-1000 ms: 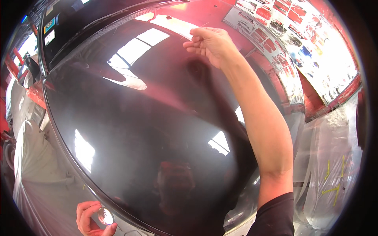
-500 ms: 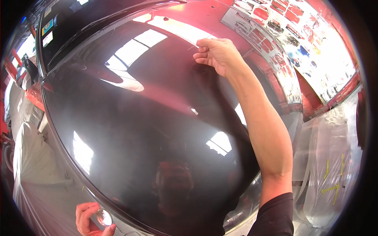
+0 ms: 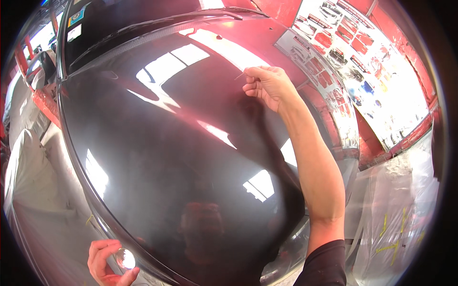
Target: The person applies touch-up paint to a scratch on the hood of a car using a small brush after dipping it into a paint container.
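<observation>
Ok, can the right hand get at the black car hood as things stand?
Probably yes: the right hand appears to hover over the black car hood, with only the thin strand it pinches visible between them.

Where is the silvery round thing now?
In the head view, the silvery round thing is at the lower left, in the left hand, beside the black hood.
</observation>
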{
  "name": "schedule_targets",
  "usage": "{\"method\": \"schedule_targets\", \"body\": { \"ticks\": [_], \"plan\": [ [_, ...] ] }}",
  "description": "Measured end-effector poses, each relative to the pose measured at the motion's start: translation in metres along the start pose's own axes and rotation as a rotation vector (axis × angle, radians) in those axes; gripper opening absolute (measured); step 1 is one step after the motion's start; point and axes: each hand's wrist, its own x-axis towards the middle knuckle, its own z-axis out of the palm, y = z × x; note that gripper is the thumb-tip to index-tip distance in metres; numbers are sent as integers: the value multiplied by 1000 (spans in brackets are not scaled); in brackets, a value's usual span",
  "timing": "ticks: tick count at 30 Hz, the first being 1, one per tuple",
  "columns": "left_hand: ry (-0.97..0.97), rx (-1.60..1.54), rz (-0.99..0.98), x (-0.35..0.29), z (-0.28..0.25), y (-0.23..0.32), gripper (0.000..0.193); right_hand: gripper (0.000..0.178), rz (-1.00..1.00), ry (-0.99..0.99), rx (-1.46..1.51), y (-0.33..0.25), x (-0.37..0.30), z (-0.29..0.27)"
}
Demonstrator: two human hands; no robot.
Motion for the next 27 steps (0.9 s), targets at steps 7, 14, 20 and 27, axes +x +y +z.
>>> {"method": "schedule_targets", "body": {
  "ticks": [7,14,20,27],
  "plan": [
    [11,-62,-193,-25,2,-19,60,12,21,-124,-192,6,-2,15],
    [-7,-21,-119,-14,-5,-7,49,14,-14,-130,-190,8,-1,30],
    [-6,-13,-130,-19,-1,-11,50,14,-19,-121,-229,11,-3,35],
    [13,-72,-240,-26,2,-18,59,17,-37,-100,-260,14,1,36]
  ]
}}
